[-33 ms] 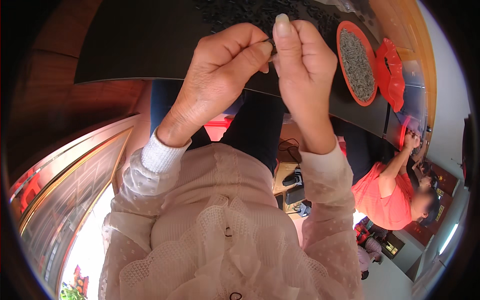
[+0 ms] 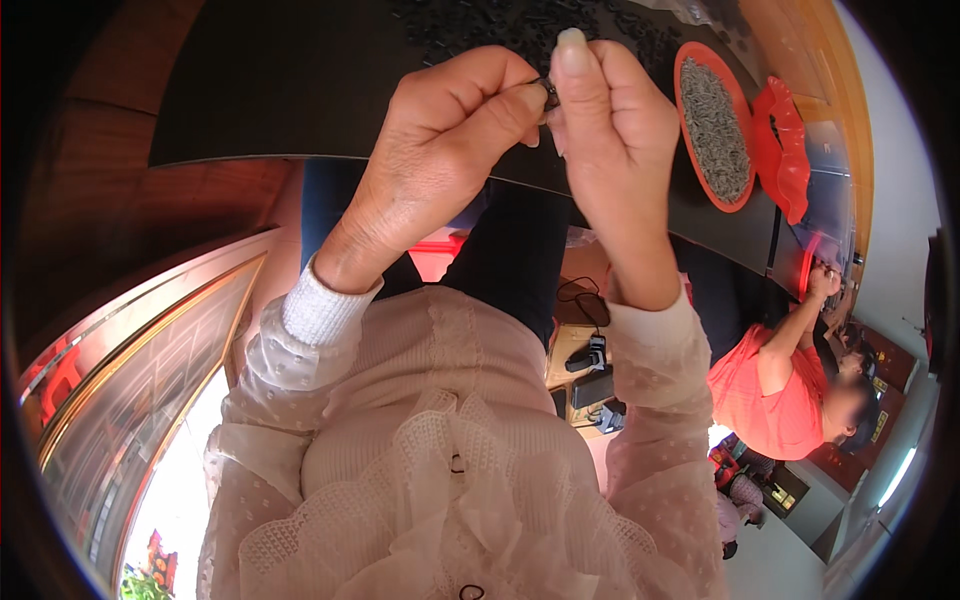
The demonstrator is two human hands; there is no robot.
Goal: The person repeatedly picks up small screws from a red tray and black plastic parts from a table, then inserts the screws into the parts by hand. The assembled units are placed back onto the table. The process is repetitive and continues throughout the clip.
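My left hand (image 2: 455, 145) is closed in a pinch above the near edge of the black tabletop (image 2: 280, 90). Between its thumb and forefinger shows a small dark piece (image 2: 548, 90), mostly covered by the fingers. My right hand (image 2: 615, 130) is beside it, also closed, thumb on top and fingers curled under; what it grips is hidden. Many small black parts (image 2: 490, 25) lie scattered over the table beyond my hands. To the right of my right hand stands an orange bowl (image 2: 736, 203) filled with small grey rod-like pieces (image 2: 715, 130).
A red dish with a wavy rim (image 2: 785, 150) adjoins the bowl. Further right, a person in an orange shirt (image 2: 770, 390) sits with hands at the table. Dark devices (image 2: 592, 385) rest on a wooden surface below, near my right forearm.
My right hand has shifted slightly to the right, and the gap between its thumb and my left fingertips is a little wider. My left hand has hardly moved.
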